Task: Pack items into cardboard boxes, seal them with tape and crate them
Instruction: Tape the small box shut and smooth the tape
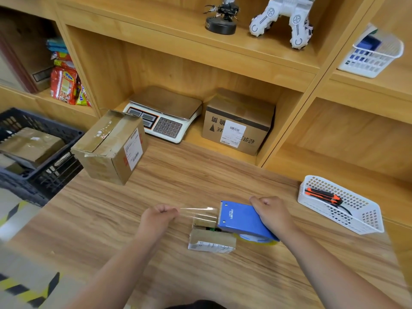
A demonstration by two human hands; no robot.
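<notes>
Small cardboard box (211, 240) lies on the wooden surface (133, 253) at lower centre of the frame, partly under the blue tape dispenser (240, 219). The right hand (270, 211) has its fingers curled round the dispenser's back end. The left hand (159, 216) pinches the free end of a clear tape strip (198, 211) stretched from the dispenser's toothed edge above the box. A larger taped box (111, 148) sits at centre left, beside a black crate (44, 152) holding a parcel.
</notes>
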